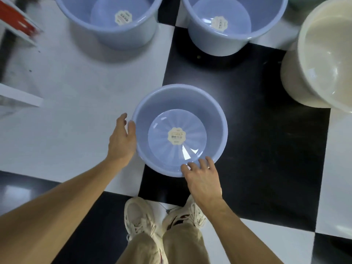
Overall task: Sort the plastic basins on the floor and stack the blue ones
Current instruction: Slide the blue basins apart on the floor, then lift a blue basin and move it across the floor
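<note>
A small blue basin (213,119) with a cream label at its bottom sits on the checkered floor just ahead of my shoes. My left hand (122,140) rests against its left rim, thumb over the edge. On the near right rim my right hand (202,178) has its fingertips curled over the edge. Two larger blue basins stand farther away: one at the top left (114,37), one at the top middle (219,44). Each carries the same label inside.
Two nested cream basins (314,60) lean at the right edge. A white shelf foot (21,96) and a red-and-white object (17,21) lie at the far left. My shoes (139,216) stand right behind the small basin. Black and white floor tiles surround it.
</note>
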Action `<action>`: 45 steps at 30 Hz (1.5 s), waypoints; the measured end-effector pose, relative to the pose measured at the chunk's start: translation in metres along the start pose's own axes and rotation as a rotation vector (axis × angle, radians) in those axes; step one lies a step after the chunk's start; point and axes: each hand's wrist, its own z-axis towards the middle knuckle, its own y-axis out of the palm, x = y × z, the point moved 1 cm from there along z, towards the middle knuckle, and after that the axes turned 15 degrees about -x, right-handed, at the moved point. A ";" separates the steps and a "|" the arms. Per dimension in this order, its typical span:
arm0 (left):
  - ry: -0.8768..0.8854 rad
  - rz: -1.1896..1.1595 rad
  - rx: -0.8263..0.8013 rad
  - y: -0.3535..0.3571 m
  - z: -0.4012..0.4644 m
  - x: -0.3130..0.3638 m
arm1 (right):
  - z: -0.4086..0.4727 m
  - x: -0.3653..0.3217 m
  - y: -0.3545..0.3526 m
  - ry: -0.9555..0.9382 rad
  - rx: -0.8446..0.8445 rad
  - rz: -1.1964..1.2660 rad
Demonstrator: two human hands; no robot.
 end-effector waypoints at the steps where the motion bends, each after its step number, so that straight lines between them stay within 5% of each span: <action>1: 0.020 0.023 -0.036 0.003 0.001 0.001 | 0.005 0.001 0.001 0.001 -0.056 0.025; 5: 0.137 0.117 -0.135 0.018 0.008 0.002 | 0.013 0.011 0.001 -0.005 -0.060 0.219; 9: 0.029 0.121 -0.221 0.031 0.017 -0.006 | 0.016 0.039 -0.006 0.177 0.087 0.416; 14: -0.132 0.267 -0.304 0.044 0.031 -0.012 | 0.042 0.080 0.000 0.232 -0.145 0.580; 23: -0.138 0.448 -0.554 0.035 0.035 0.053 | 0.031 0.126 -0.041 0.266 -0.193 0.578; 32: 0.038 1.051 -0.277 -0.018 0.030 0.174 | -0.011 0.163 -0.152 0.235 -0.045 0.581; 45: 0.196 1.215 -0.108 -0.181 0.145 0.255 | 0.064 0.116 -0.347 0.228 0.109 0.535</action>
